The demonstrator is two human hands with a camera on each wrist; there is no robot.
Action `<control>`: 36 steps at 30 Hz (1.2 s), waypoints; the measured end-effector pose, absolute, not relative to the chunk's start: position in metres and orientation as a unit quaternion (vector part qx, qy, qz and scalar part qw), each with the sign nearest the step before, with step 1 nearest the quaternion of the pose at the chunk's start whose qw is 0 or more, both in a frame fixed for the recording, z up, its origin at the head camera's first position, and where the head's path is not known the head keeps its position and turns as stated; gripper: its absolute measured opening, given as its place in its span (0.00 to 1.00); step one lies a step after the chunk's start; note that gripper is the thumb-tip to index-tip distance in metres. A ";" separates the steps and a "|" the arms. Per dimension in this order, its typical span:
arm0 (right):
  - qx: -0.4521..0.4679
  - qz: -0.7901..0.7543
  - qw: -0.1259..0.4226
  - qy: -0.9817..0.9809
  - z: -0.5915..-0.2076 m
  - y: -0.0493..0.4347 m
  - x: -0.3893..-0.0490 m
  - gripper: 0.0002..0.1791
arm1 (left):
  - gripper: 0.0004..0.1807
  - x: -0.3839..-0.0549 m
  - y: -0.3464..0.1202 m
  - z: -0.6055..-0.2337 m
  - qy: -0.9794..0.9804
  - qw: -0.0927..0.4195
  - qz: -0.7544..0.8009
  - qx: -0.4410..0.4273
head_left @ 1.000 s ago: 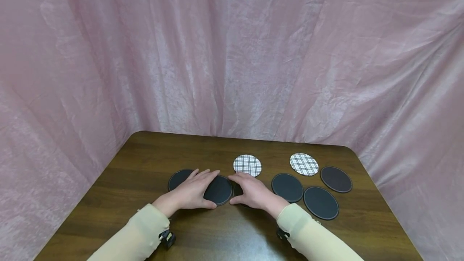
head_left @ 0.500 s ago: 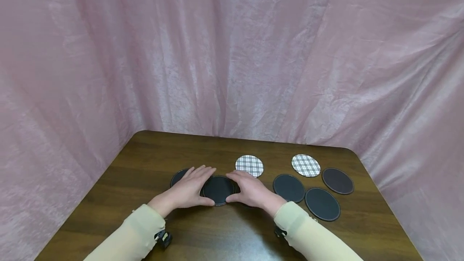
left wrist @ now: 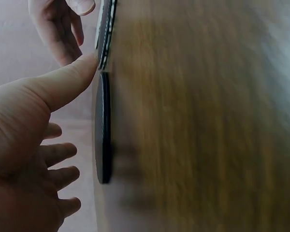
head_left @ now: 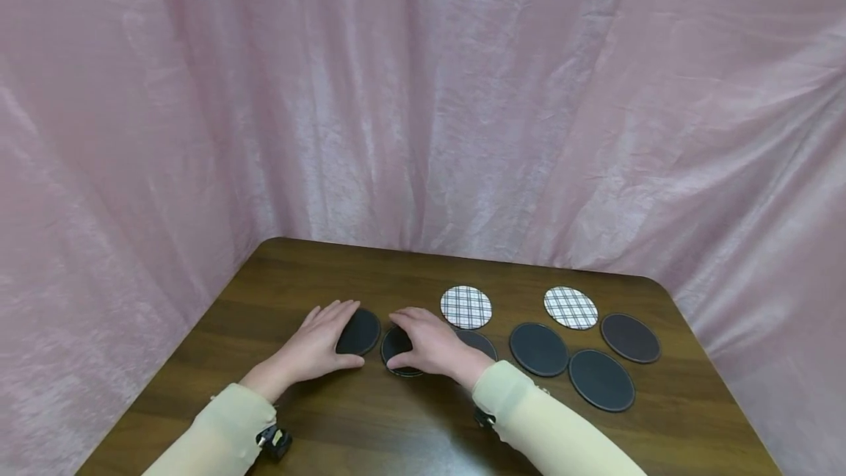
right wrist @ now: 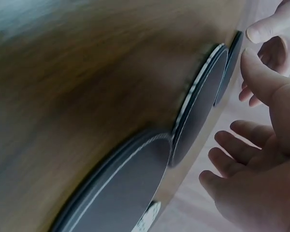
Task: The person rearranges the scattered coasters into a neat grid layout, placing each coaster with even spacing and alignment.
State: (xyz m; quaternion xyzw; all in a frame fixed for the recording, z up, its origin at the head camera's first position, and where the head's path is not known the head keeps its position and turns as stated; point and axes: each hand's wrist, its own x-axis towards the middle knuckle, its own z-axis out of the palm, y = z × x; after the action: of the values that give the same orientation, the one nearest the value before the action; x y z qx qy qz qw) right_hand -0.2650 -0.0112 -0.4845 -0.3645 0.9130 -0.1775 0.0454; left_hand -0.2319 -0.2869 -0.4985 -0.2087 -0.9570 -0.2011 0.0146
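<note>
My left hand (head_left: pixel 311 347) arches over a round black coaster (head_left: pixel 360 333) at the left of the row, fingers spread and partly hiding it. In the left wrist view its thumb reaches to the coasters' edges, and the other fingers stand apart. My right hand (head_left: pixel 429 344) spans the middle black coaster (head_left: pixel 396 345), thumb on the near side and fingers on the far side. That middle coaster has a second layer with a pale edge under it in the right wrist view (right wrist: pixel 203 104). Another black coaster (head_left: pixel 481 342) lies partly behind the right hand.
Two white plaid coasters, one central (head_left: pixel 465 307) and one farther right (head_left: pixel 570 308), lie toward the back of the wooden table (head_left: pixel 370 417). More dark coasters, near (head_left: pixel 601 380) and far (head_left: pixel 631 338), lie at the right. A pink curtain (head_left: pixel 423 109) hangs behind.
Both hands have shifted left along the row. The left hand has gone from beside the middle coaster to the left one; the right hand has come over the middle one. The view has turned slightly left.
</note>
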 end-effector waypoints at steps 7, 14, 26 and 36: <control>-0.352 -0.157 0.057 0.921 -0.483 -0.034 -0.261 0.48 | 0.58 -0.227 -0.299 -0.501 -0.960 0.013 -0.198 -0.196; -0.347 -0.143 0.068 0.924 -0.481 -0.050 -0.260 0.49 | 0.58 -0.224 -0.305 -0.499 -0.964 0.002 -0.194 -0.184; -0.346 -0.132 0.077 0.926 -0.489 -0.064 -0.265 0.48 | 0.57 -0.227 -0.309 -0.502 -0.966 -0.013 -0.204 -0.161; -0.346 -0.129 0.073 0.926 -0.491 -0.068 -0.271 0.47 | 0.56 -0.230 -0.307 -0.503 -0.967 0.008 -0.194 -0.166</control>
State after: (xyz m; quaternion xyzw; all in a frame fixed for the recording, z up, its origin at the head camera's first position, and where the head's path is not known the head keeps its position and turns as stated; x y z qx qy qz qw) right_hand -0.2709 -0.0678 -0.4909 -0.3464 0.9263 -0.1290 0.0731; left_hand -0.2298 -0.3074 -0.5033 -0.1659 -0.9668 -0.1941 0.0080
